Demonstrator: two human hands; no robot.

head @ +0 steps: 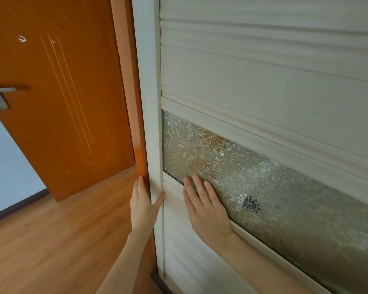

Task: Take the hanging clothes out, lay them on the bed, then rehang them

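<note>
The head camera looks down at a white wardrobe door (263,66) with a band of bumpy flower glass (263,183) across its middle. The door is shut, so nothing inside shows. The hanging clothes are not in view; most likely they are behind this door, but that is only a guess. The bed is not in view either.

The left hand (141,206) wraps around the white frame edge (151,124) of the wardrobe. Its fingers (139,187) go behind the edge and its thumb sits on the front, so it pinches the edge loosely. It seems to hold there to get a grip on the side where the door would slide away.

The right hand (206,209) lies flat and wide open on the door, with its fingertips (197,180) on the flower glass and its palm on the white strip below. It holds nothing. A flat hand like this is good for pushing a sliding door sideways.

To the left stand an orange room door (57,92) with a silver handle (0,90), and a wooden floor (51,240).

The task looks like it is just at the start: the wardrobe still has to be opened.
</note>
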